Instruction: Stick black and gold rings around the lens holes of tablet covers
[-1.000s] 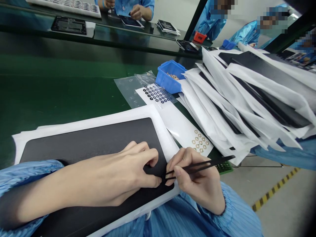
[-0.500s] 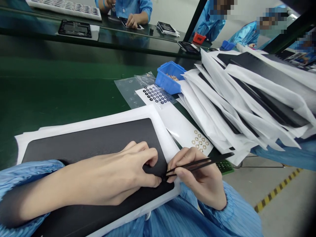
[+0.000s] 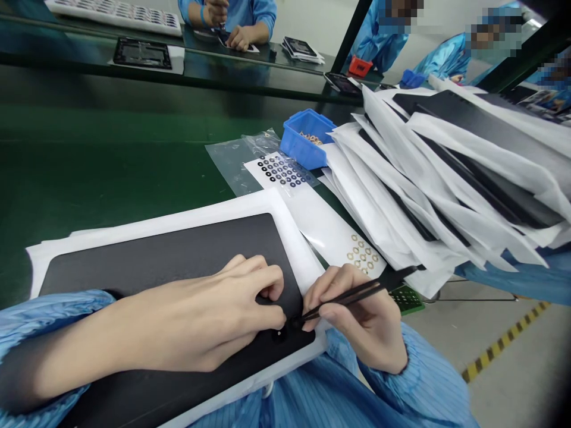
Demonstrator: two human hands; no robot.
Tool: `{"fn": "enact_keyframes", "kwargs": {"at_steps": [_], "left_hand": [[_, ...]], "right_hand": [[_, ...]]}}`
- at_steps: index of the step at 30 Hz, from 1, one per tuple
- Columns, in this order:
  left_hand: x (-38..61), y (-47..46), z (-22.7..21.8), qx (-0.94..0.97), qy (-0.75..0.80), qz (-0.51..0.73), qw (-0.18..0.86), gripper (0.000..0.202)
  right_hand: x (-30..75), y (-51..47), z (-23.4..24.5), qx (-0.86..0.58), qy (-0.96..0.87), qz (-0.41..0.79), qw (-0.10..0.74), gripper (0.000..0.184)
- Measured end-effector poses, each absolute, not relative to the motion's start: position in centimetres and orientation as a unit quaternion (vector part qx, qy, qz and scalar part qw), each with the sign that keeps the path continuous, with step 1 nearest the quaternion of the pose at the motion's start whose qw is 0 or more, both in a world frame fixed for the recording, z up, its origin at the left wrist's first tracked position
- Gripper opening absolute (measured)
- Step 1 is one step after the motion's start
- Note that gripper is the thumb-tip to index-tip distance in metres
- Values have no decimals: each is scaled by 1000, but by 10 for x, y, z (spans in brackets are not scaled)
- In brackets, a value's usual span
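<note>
A dark flat panel (image 3: 178, 249) with rounded corners lies on white wrapping sheets (image 3: 250, 205) in front of me. My left hand (image 3: 209, 315) rests across it with curled fingers, one fingertip near the panel's right corner; whether it pinches anything is hidden. Black tweezers (image 3: 352, 295) are held in my right hand (image 3: 357, 315), their tips close together at that corner. A small dark round piece (image 3: 295, 322) is at the tips; I cannot tell if they grip it. Beside my left fingertip, a round dark spot (image 3: 279, 334) with a bright dot shows on the panel.
A sticker sheet (image 3: 321, 223) carries black rings and gold rings, partly under a clear bag (image 3: 232, 163). Behind it stands a blue bin (image 3: 306, 139) of small gold parts. Wrapped panels (image 3: 437, 172) are piled at right. Co-workers sit beyond the green bench (image 3: 89, 166).
My left fingertip has drawn back slightly to the left, uncovering the round spot. The tweezers have tilted, their rear end higher, and their tips have come closer together.
</note>
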State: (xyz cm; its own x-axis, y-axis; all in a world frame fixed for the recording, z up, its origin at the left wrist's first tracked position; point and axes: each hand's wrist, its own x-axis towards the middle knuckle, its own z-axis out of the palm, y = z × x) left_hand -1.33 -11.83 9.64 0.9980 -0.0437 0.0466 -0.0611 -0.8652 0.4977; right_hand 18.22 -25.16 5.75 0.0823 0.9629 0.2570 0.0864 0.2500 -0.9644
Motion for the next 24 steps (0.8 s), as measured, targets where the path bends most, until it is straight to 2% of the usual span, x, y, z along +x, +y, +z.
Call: {"fn": "enact_keyframes", "kwargs": {"at_steps": [5, 12, 20, 24], "left_hand": [[-13, -119, 96, 966, -30, 28, 254, 31], [-12, -119, 97, 966, -32, 28, 256, 31], [-12, -119, 99, 966, -24, 21, 257, 32], [-12, -119, 97, 965, -26, 26, 261, 33]], "right_hand": [[183, -253, 54, -433, -500, 444, 604, 7], [189, -251, 60, -472, -594, 381, 529, 5], [191, -251, 63, -433, -555, 391, 593, 4], [192, -250, 67, -462, -607, 355, 540, 8]]}}
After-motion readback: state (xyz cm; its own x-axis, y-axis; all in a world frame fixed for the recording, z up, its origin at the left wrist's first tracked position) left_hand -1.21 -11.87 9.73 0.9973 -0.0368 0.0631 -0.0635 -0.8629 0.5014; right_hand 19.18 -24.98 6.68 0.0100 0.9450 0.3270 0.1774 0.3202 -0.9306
